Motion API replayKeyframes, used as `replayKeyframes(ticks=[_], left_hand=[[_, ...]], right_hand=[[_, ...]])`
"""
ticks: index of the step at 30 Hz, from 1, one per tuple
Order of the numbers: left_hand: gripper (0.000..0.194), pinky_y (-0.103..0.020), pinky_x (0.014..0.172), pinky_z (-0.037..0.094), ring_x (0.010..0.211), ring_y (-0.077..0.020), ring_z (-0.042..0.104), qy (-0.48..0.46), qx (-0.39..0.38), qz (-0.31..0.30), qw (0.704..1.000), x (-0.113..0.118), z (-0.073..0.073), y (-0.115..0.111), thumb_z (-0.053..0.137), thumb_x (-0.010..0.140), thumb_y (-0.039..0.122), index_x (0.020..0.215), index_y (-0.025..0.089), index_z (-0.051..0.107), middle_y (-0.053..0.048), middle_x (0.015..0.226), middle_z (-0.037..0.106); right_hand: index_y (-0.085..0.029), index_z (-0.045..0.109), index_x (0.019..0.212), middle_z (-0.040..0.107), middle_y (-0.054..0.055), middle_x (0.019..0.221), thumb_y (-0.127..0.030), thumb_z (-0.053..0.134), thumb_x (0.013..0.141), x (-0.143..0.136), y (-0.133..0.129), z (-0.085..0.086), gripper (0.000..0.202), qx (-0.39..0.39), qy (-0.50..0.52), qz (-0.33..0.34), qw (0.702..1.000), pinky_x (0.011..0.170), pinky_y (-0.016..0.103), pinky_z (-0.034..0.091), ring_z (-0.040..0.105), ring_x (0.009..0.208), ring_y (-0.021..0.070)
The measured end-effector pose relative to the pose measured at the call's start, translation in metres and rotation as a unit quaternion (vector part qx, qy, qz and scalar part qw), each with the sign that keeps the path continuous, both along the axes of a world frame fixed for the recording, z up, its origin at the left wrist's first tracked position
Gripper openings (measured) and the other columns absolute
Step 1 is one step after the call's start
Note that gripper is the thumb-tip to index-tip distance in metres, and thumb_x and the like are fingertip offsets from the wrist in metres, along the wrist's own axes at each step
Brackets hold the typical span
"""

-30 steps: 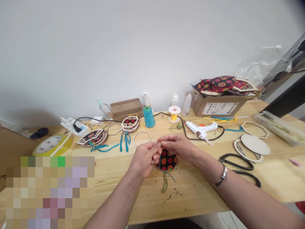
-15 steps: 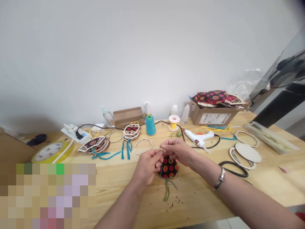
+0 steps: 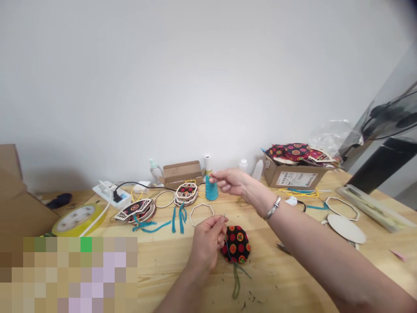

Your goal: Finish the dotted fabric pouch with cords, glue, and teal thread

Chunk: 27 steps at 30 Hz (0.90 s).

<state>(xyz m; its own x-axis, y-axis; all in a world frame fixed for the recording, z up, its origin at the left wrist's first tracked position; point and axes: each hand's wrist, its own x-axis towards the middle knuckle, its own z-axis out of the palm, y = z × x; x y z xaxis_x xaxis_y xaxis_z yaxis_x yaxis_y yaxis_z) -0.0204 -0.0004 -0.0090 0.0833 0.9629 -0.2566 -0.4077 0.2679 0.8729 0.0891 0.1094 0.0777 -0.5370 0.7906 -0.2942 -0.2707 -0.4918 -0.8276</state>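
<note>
A dark patterned fabric piece (image 3: 240, 244) with red and orange round motifs lies on the table, a green cord loop (image 3: 236, 282) hanging from its near edge. My left hand (image 3: 210, 237) is closed in a pinch at the left edge of this piece, with a small thin tip showing above the fingers, too small to name. My right hand (image 3: 230, 180) is raised farther back, thumb and fingertips pinched in front of the top of the teal thread cone (image 3: 211, 191). What those fingertips hold, if anything, is too small to make out.
An octagonal frame (image 3: 202, 205) lies beyond my left hand. Farther left are stacked patterned pieces (image 3: 140, 211), a power strip (image 3: 112, 195) and yellow tape (image 3: 78, 219). A fabric-filled carton (image 3: 291, 176) stands back right. My right forearm partly covers a glue gun (image 3: 291, 201).
My right hand has moved up and away from my left hand, toward the thread cone. My left hand still pinches beside the fabric piece. The whole view has shifted slightly.
</note>
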Motion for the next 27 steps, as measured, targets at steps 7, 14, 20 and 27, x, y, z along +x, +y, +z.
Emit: replayKeyframes(ticks=[7,14,20,27], left_hand=[[0.038,-0.015,0.035,0.012,0.034,0.0004,0.028,-0.03,0.006,0.023,0.999,-0.001,0.005,-0.002,0.078,0.053,0.04,0.069,0.01,0.063,0.005,0.047,0.048],[0.037,-0.015,0.035,0.013,0.034,0.0007,0.028,-0.044,0.01,0.019,0.999,-0.002,0.007,-0.003,0.078,0.054,0.039,0.069,0.01,0.063,0.005,0.047,0.049],[0.036,-0.015,0.035,0.012,0.034,0.0005,0.028,-0.04,0.005,0.015,0.999,-0.002,0.006,-0.002,0.078,0.054,0.039,0.069,0.01,0.063,0.005,0.047,0.049],[0.036,-0.015,0.035,0.012,0.034,0.0001,0.029,-0.03,0.003,0.016,0.999,-0.002,0.005,-0.002,0.078,0.053,0.039,0.069,0.01,0.063,0.005,0.046,0.049]], right_hand=[[-0.008,0.053,0.075,0.053,0.0,0.061,-0.011,0.046,0.086,-0.011,0.023,0.015,0.014,0.008,0.026,0.01,1.0,0.03,0.008,0.018,0.029,0.039,-0.0004],[-0.009,0.054,0.08,0.061,0.006,0.072,-0.015,0.046,0.087,-0.003,0.029,0.032,0.012,0.032,0.034,-0.06,0.997,0.027,0.007,0.019,0.031,0.037,-0.0008],[-0.011,0.054,0.081,0.065,0.009,0.08,-0.019,0.046,0.089,0.013,0.025,0.051,0.013,0.058,0.042,-0.112,0.991,0.027,0.008,0.022,0.034,0.038,-0.0007],[-0.011,0.057,0.08,0.066,0.011,0.084,-0.021,0.05,0.087,0.029,0.019,0.071,0.014,0.115,0.032,-0.147,0.982,0.028,0.008,0.022,0.038,0.04,-0.0009]])
